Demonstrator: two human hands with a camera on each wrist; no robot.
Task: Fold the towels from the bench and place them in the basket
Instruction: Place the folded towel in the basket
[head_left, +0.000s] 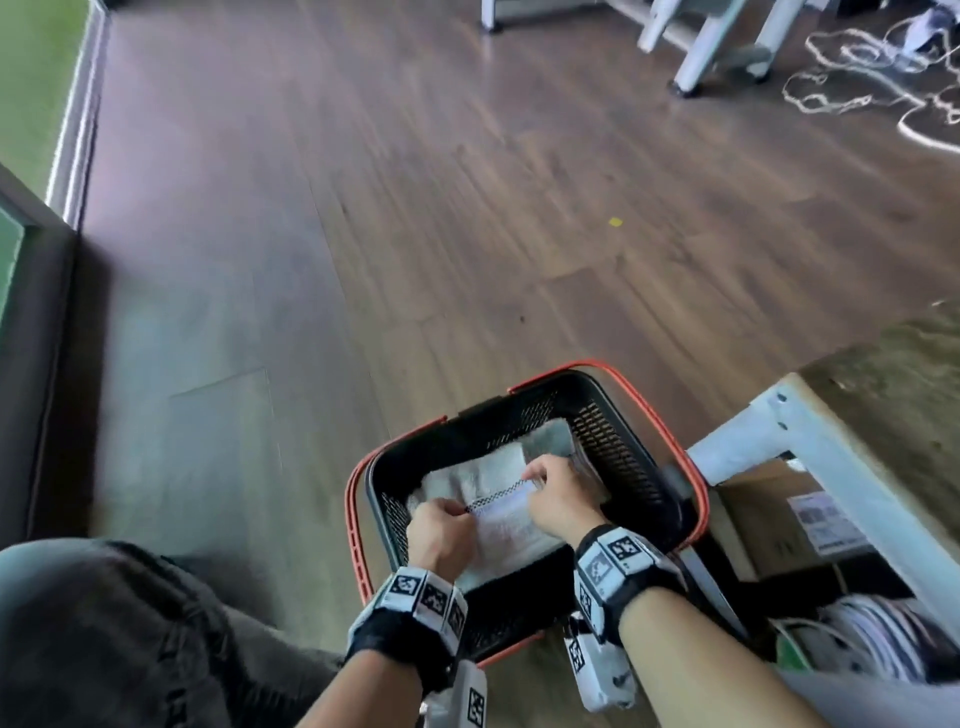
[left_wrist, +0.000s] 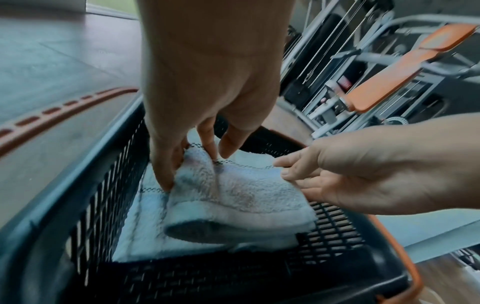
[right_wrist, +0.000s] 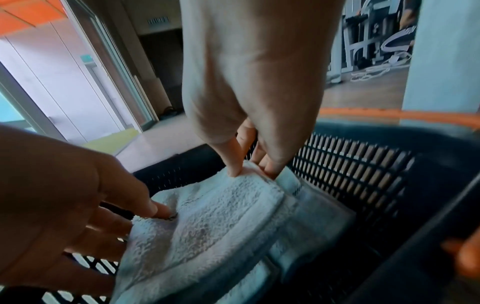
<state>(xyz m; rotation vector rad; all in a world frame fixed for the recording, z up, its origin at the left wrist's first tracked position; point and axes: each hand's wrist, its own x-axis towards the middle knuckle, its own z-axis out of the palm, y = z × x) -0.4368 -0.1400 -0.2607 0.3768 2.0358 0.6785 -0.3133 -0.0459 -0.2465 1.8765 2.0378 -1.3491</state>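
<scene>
A black mesh basket (head_left: 631, 462) with orange handles stands on the wooden floor in front of me. Both my hands are down inside it, holding a folded white towel (head_left: 511, 527) with a checkered trim. My left hand (head_left: 457, 512) pinches its left corner (left_wrist: 189, 164), thumb on one side and fingers on the other. At the right corner my right hand (head_left: 535, 475) pinches the edge (right_wrist: 252, 172). The held towel (left_wrist: 246, 195) hangs just over another folded white towel (head_left: 467, 475) lying on the basket floor. The basket's wall (right_wrist: 350, 174) is close to my right fingers.
The bench (head_left: 883, 384), with a white metal frame (head_left: 810, 447), stands right of the basket; a cardboard box (head_left: 795, 525) and coiled cable sit beneath it. My knee in dark trousers (head_left: 104, 623) is at bottom left. White cords (head_left: 883, 78) and equipment legs lie far across the floor.
</scene>
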